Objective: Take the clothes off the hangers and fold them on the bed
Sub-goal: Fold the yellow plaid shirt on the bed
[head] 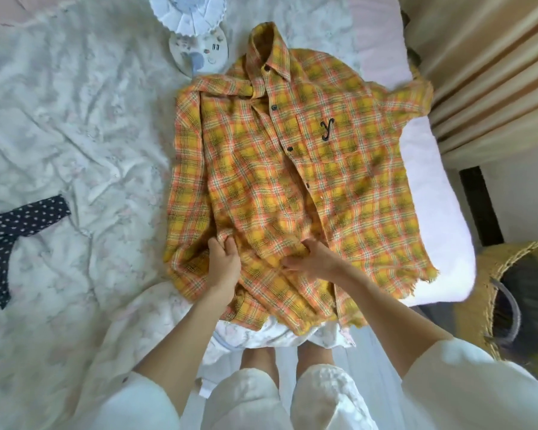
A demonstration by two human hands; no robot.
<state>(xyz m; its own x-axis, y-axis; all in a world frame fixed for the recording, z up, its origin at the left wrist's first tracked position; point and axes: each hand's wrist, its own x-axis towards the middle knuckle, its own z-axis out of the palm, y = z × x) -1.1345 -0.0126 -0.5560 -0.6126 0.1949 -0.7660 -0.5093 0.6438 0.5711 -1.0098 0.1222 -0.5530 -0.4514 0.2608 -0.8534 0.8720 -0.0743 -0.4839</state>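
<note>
We pinch the plaid shirt (292, 181) hem with both hands, left hand (222, 263) and right hand (312, 259) (fingers closed on cloth); its long axis runs away toward the collar

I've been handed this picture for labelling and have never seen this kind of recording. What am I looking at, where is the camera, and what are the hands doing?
There is no machine here. The camera sits on a person's head and looks down, so you see their own arms and legs. A yellow plaid shirt lies front up on the bed, one sleeve folded across its chest, no hanger visible in it. The left hand and right hand both pinch the cloth near its lower hem. Also on the bed: a dark dotted garment and a small white fan. A woven basket stands beside the bed.
</note>
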